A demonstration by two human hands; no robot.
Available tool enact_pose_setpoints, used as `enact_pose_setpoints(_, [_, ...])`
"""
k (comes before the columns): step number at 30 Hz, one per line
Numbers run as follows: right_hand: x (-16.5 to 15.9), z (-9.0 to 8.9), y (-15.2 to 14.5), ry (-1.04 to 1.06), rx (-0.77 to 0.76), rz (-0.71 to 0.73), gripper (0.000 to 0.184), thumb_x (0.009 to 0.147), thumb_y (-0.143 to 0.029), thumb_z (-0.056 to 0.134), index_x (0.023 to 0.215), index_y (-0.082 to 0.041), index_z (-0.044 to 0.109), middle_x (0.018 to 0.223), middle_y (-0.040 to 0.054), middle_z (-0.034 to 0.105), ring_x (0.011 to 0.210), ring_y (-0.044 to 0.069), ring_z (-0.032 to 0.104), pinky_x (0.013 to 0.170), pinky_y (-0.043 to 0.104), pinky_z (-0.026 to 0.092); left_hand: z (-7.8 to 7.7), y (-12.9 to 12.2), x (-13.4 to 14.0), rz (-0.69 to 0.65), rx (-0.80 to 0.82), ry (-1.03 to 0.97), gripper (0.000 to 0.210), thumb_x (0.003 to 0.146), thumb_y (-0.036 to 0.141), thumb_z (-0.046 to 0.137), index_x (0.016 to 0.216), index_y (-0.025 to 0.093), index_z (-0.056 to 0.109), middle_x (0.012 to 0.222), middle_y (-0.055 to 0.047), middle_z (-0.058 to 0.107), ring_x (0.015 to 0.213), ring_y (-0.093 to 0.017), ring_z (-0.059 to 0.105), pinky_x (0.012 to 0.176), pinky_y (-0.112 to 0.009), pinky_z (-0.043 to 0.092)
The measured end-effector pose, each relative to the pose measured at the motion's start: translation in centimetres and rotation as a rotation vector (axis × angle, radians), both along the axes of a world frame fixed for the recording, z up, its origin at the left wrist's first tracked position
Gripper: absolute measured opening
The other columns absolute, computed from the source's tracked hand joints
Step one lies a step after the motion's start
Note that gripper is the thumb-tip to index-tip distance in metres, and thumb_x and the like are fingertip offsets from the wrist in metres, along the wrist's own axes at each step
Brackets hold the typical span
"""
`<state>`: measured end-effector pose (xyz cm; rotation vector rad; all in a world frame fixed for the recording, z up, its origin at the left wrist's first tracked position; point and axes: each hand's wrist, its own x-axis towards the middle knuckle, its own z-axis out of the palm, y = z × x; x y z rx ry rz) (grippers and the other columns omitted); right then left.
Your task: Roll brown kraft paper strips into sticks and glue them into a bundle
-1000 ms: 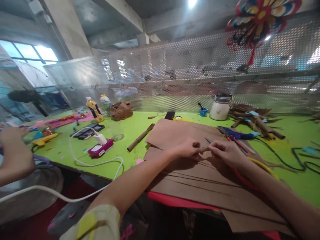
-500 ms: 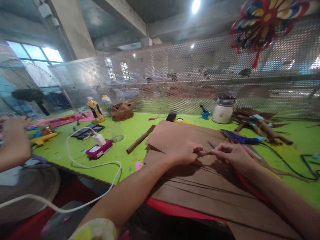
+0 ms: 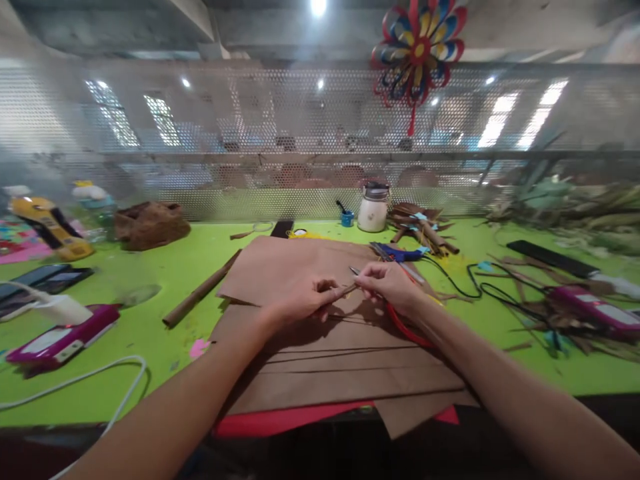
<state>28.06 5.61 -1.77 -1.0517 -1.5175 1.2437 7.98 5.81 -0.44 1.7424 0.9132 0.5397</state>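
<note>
Thin brown strip [image 3: 343,292] is pinched btwn. L hand [image 3: 307,300] & R hand [image 3: 389,285], both grips closed on it, above brown paper [image 3: 287,263]. Prob. light, bendy, easily torn; best held nr. the ends, gently.

Lit by lamps [image 3: 319,7], walled along the far edge of the table [image 3: 500,365] by a mesh screen [image 3: 320,117], with bright windows [image 3: 163,121] beyond.

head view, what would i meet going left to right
yellow bottle → brown tube → left hand → right hand → flat black bar
</note>
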Motion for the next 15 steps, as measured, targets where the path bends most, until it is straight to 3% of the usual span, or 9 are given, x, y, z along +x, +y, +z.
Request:
enact_pose_setpoints(8, [-0.5,-0.3,0.2,-0.015,-0.005,-0.013,0.028,0.066,-0.041,0.064,0.063,-0.014,0.054,0.045,-0.0042,0.053,0.035,0.004,0.04,0.036,0.017,0.027,-1.0,1.3,-0.1,-0.002,0.445,0.102,0.033,0.078,0.042,0.047,0.067,0.013,0.057,0.062,0.001,0.051,0.06,-0.01,0.044,0.056,-0.021,0.033])
enact_pose_setpoints(11, [-0.9,-0.4,0.1,-0.022,0.011,-0.034,0.029,0.065,-0.042,0.064,0.063,-0.015,0.054,0.045,-0.0047,0.052,0.035,0.004,0.04,0.037,0.018,0.028,-1.5,1.4,0.1,0.009,0.475,0.093,0.031,0.078,0.041,0.047,0.071,0.013,0.059,0.062,0.001,0.05,0.06,-0.01,0.043,0.056,-0.021,0.033])
enact_pose_setpoints(15, [-1.3,-0.2,-0.3,0.001,0.022,-0.03,0.03,0.066,-0.044,0.064,0.063,-0.015,0.054,0.046,-0.0042,0.052,0.037,0.005,0.041,0.039,0.019,0.031,-1.5,1.2,0.4,0.047,0.401,0.047,0.031,0.075,0.041,0.05,0.069,0.013,0.059,0.058,0.002,0.047,0.057,-0.009,0.04,0.054,-0.021,0.031])
